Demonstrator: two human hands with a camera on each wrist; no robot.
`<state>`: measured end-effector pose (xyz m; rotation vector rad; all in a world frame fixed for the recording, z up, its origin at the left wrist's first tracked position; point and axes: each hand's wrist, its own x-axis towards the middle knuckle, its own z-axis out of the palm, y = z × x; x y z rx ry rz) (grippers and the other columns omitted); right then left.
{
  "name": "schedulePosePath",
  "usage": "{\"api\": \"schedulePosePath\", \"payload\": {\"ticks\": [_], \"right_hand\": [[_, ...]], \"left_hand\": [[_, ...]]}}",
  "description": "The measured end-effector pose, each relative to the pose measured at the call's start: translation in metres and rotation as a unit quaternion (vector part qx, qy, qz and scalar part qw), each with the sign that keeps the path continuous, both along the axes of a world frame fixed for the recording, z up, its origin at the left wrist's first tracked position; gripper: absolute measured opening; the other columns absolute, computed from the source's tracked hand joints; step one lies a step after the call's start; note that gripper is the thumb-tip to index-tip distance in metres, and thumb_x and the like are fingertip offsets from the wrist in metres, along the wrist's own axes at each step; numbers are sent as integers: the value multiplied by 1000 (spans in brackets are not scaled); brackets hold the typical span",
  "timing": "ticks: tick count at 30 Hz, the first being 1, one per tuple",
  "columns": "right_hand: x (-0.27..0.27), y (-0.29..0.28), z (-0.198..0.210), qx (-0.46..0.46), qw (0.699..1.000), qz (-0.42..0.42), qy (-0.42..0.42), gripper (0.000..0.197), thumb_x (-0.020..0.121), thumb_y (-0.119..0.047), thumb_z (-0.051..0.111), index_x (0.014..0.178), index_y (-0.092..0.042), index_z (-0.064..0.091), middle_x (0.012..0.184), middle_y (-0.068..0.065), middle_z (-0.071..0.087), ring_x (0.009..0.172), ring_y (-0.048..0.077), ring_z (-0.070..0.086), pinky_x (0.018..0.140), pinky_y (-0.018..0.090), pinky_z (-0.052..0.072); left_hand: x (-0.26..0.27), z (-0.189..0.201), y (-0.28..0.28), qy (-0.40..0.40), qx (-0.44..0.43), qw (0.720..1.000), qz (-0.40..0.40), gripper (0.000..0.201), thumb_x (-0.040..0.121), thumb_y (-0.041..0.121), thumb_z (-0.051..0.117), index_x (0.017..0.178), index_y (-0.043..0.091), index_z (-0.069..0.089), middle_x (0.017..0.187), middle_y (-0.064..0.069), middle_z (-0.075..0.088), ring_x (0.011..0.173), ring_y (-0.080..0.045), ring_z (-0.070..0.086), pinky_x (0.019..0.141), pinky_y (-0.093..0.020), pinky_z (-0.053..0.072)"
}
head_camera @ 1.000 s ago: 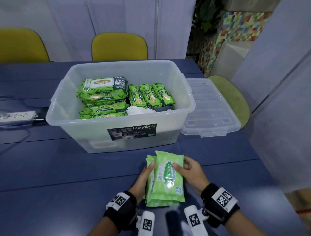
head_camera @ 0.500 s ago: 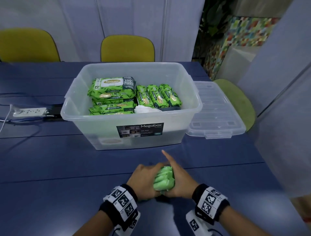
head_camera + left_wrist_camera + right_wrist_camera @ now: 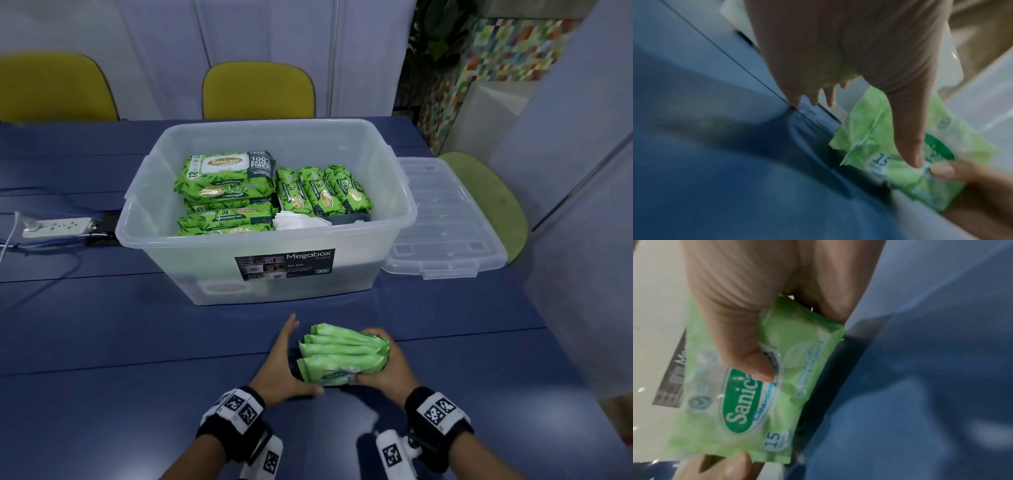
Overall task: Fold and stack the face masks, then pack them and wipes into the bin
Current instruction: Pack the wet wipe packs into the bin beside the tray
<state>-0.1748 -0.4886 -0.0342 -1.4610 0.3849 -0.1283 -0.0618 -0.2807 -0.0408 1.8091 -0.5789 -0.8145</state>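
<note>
Blue surface (image 3: 102,342): runs the full width, with seams across it.
Power strip (image 3: 56,226): white, at the far left edge, cable trailing off.
Chairs (image 3: 258,90): yellow, behind the far side of the surface.
Bin (image 3: 219,274): clear plastic, centre, open, with a dark "Megabox" label on its near wall.
Large wipe packs (image 3: 224,180): dark green, stacked flat in the left half of the bin.
Upright packs (image 3: 323,192): three, side by side on edge at the right of the bin.
Masks (image 3: 298,222): a white pile in the bin, in front of the upright packs.
Lid (image 3: 445,222): clear, lying flat just right of the bin.
Left hand (image 3: 282,366): fingers straight, palm against the left end of the small packs; thumb lies along the near face.
Small wipe packs (image 3: 342,356): light green, bunched on edge on the surface in front of the bin, between both hands.
Right hand (image 3: 387,366): wrapped round the right end of the small packs, thumb pressed on the front label.
</note>
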Motion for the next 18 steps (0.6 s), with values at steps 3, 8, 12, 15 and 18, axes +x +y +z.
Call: {"api": "schedulePosePath", "payload": {"ticks": [3,8,12,15,18], "right_hand": [[-2,3,-3,-24,999,34,28,86,42,-20,93,112,-8,45,99,-5,71,91,5,65,77,23,51],[-5,0,-7,-87,992,76,47,81,54,-9,86,122,-17,43,110,1,63,103,13,63,86,32,52],[-2,-5,-9,-115,990,57,50,66,55,3,83,112,-14,51,99,-2,68,90,13,65,78,30,53],[0,-3,-9,-102,992,58,51,67,54,4,81,111,-14,51,97,-1,67,89,11,64,77,28,53],[-2,-1,-10,-87,993,53,59,73,51,5,83,112,-14,49,97,-4,67,90,9,64,76,27,53]], "left_hand": [[-5,-12,-13,-113,153,975,-114,126,43,67,72,147,38,8,148,24,1,147,-14,-8,113,-48,-19],[-17,-3,-27,-161,186,965,-92,118,44,72,57,148,32,19,151,13,7,145,-10,-8,105,-40,-27],[-7,3,-22,-69,12,998,6,82,58,27,88,120,31,35,122,9,54,113,-2,54,99,-28,42],[-5,5,-22,-57,-1,998,4,78,58,11,87,112,28,34,108,7,60,95,1,61,78,-16,49],[-3,-3,-20,-62,19,998,-9,83,55,13,87,114,33,33,111,13,58,98,5,59,80,-12,47]]}}
